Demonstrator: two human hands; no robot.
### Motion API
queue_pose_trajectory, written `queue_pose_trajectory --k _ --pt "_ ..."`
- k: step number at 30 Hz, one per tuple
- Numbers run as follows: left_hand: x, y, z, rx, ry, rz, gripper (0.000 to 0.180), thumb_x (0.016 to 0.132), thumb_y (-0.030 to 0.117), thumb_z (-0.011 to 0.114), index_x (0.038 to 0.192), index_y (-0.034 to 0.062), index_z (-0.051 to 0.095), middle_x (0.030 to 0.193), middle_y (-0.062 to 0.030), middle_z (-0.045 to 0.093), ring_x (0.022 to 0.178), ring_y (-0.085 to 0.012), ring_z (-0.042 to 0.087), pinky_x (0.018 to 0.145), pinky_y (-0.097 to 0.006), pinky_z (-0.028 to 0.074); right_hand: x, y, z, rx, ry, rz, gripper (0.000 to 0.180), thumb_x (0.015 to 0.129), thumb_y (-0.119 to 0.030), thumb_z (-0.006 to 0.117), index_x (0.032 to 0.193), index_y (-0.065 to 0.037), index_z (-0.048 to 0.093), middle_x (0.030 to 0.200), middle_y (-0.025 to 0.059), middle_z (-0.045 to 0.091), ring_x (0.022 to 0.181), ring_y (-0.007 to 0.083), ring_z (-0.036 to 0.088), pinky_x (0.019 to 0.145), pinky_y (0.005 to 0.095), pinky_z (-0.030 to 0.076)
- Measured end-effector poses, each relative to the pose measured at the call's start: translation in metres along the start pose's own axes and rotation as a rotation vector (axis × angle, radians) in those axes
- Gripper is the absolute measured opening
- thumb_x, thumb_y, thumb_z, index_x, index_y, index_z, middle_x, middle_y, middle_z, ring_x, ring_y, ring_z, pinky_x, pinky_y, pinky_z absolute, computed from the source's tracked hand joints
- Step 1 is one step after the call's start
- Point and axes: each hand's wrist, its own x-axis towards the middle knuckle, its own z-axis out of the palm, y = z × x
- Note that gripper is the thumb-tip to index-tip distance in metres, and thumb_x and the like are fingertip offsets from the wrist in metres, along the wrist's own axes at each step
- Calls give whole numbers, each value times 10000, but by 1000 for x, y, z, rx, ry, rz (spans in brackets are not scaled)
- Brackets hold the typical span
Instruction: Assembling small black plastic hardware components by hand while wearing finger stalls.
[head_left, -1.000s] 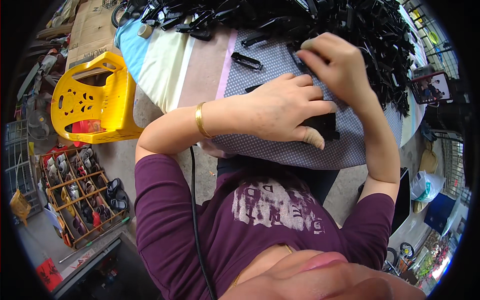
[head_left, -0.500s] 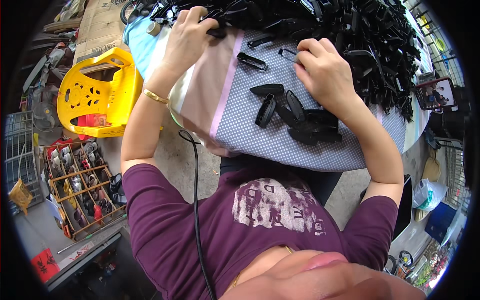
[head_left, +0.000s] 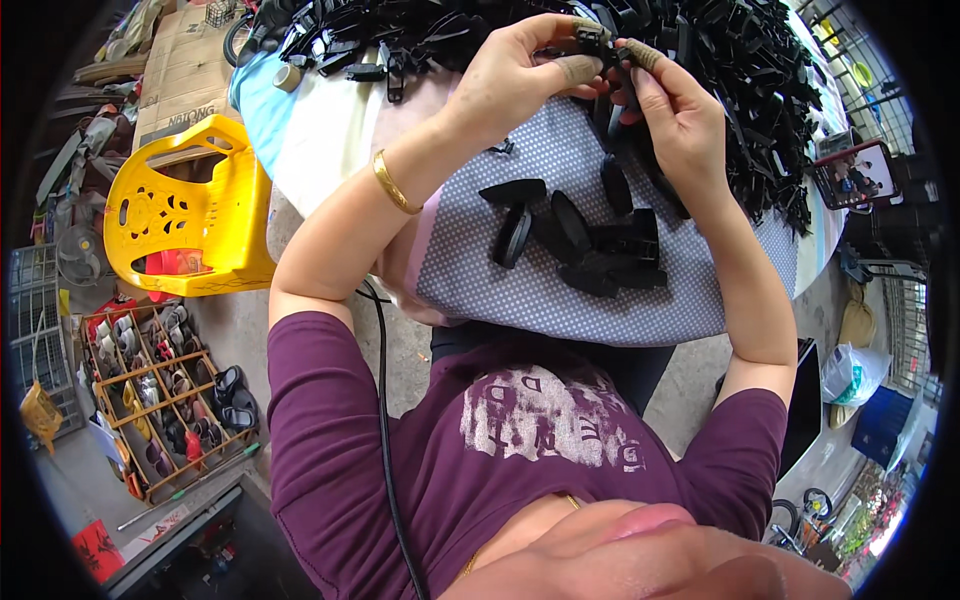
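- The small black part [head_left: 592, 42] is mostly hidden by the fingers [head_left: 578, 70] pinching it.
- The heap of black parts [head_left: 700, 60] runs off the top edge.
- The table [head_left: 330, 130] is hidden under cloths.

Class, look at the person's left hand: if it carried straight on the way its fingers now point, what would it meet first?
The left hand points across toward the right hand, so it would most likely meet the small black plastic part pinched between them, then the right hand's fingers. Depth is hard to judge here.

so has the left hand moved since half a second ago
Yes. The left hand has swung right, away from the yellow chair, and now meets the right hand on a small black part above the dotted cloth.
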Motion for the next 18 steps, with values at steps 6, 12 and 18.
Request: queue_pose_trajectory --k 6,12,18 --pt "-15 0 -4 -171 -34 -57 300 900 54 580 1181 -52 571 1024 -152 657 911 -204 666 823 -307 563 -3 -3 3 124 36 2 265 939 -120 555 1176 -11 607 964 55 670 820 91 644 662 201 535" --pt "-20 6 0 -118 65 -89 270 879 -26 556 1144 -55 595 1014 -151 663 892 -223 675 803 -326 574 -5 -10 2 60 21 26 241 932 -121 571 1141 -19 632 903 38 683 747 75 642 591 169 497" --pt "-21 4 0 -79 86 -44 283 853 -69 540 1127 -57 608 1008 -143 667 885 -195 667 815 -309 563 -8 -4 5 25 20 -12 224 925 -118 582 1121 -35 650 891 35 685 743 73 645 569 158 476"
